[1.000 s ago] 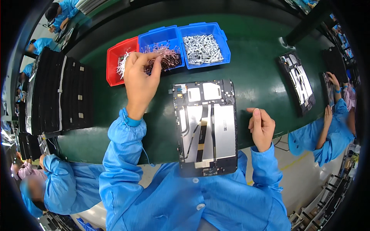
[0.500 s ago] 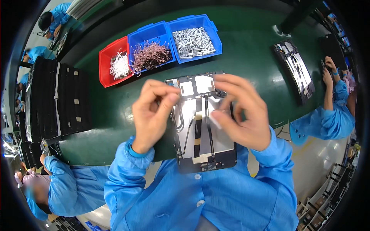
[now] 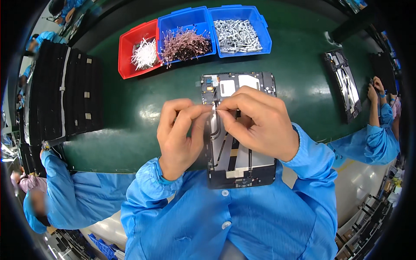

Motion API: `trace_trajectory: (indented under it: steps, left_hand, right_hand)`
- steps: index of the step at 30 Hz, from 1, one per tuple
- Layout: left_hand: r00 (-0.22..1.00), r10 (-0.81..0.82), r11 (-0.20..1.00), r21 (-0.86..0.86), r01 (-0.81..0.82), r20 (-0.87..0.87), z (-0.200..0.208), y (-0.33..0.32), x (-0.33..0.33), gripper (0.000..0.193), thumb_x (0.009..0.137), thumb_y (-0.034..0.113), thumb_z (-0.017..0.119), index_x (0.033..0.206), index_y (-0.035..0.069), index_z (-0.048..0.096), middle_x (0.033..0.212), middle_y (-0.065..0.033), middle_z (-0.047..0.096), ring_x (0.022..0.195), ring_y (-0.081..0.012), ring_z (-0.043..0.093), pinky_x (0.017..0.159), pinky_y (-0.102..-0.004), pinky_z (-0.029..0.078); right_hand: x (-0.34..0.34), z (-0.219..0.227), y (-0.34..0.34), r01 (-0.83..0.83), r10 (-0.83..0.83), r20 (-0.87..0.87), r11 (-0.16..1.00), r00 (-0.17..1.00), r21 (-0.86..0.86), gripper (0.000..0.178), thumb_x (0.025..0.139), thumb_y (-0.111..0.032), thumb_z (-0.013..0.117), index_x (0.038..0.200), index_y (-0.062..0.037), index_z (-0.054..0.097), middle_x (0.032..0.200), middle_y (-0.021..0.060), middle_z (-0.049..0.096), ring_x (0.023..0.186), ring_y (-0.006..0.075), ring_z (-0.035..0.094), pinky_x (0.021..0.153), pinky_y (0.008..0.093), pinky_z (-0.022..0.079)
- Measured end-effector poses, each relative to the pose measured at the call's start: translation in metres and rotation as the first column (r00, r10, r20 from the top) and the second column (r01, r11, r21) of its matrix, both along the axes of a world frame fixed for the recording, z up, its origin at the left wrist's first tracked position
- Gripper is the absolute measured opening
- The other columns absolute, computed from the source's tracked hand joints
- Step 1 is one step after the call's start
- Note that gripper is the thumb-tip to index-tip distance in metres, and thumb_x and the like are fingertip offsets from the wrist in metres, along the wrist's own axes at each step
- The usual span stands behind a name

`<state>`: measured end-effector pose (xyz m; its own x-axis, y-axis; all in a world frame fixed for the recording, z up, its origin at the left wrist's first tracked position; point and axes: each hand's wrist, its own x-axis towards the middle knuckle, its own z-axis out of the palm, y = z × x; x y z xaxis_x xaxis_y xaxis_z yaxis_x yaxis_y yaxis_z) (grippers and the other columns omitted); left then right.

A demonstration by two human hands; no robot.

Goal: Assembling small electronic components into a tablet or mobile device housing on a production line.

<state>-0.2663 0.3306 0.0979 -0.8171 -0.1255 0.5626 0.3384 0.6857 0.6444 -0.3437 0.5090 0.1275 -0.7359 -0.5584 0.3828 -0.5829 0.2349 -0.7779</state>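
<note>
Your left hand and right hand meet fingertip to fingertip, pinching a thin pale strip between them. They hover just above the open tablet frame lying on the green table before you.

Above the open tablet on the green desk, the left hand and the right hand meet and pinch together a small thin strip.

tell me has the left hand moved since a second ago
Yes. The left hand was at the middle blue bin of brown parts; it has come back toward the person and now meets the right hand over the open tablet frame.
</note>
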Motion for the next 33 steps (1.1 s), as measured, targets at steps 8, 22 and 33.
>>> trace_trajectory:
  steps: [8, 22, 33]
  left_hand:
    - [0.972, 0.054, 0.999, -0.005, -0.054, 0.231, 0.006, -0.011, -0.002, 0.024, 0.088, 0.0, 0.073, 0.111, 0.003, 0.07, 0.093, -0.0073, 0.06, 0.076, -0.0176, 0.058, 0.067, -0.0276, 0.049]
    - [0.702, -0.43, 0.664, 0.726, -0.18, 0.567, -0.017, -0.037, -0.014, 0.016, 0.097, 0.012, 0.071, 0.105, -0.001, 0.065, 0.087, -0.0032, 0.07, 0.074, -0.0074, 0.064, 0.063, -0.0222, 0.051]
    - [0.644, -0.481, 0.692, 0.708, -0.138, 0.595, -0.01, -0.044, -0.024, 0.011, 0.096, 0.007, 0.07, 0.1, -0.002, 0.065, 0.09, -0.0065, 0.071, 0.078, -0.0099, 0.067, 0.067, -0.0232, 0.055]
  right_hand:
    - [-0.016, -0.015, -0.009, -0.098, 0.104, -0.061, 0.991, 0.993, 0.096, 0.01, 0.084, 0.001, 0.073, 0.092, 0.0014, 0.067, 0.076, 0.0078, 0.059, 0.061, 0.014, 0.061, 0.052, 0.0276, 0.049]
    - [-0.022, -0.032, -0.012, -0.15, 0.161, -0.08, 0.98, 0.984, 0.128, 0.01, 0.083, 0.001, 0.072, 0.092, 0.0006, 0.066, 0.08, 0.0097, 0.061, 0.067, 0.021, 0.067, 0.06, 0.0316, 0.054]
    - [-0.025, -0.036, -0.009, -0.152, 0.174, -0.125, 0.974, 0.977, 0.168, 0.012, 0.082, -0.003, 0.071, 0.093, -0.0023, 0.067, 0.084, 0.0089, 0.061, 0.068, 0.0264, 0.064, 0.061, 0.0362, 0.053]
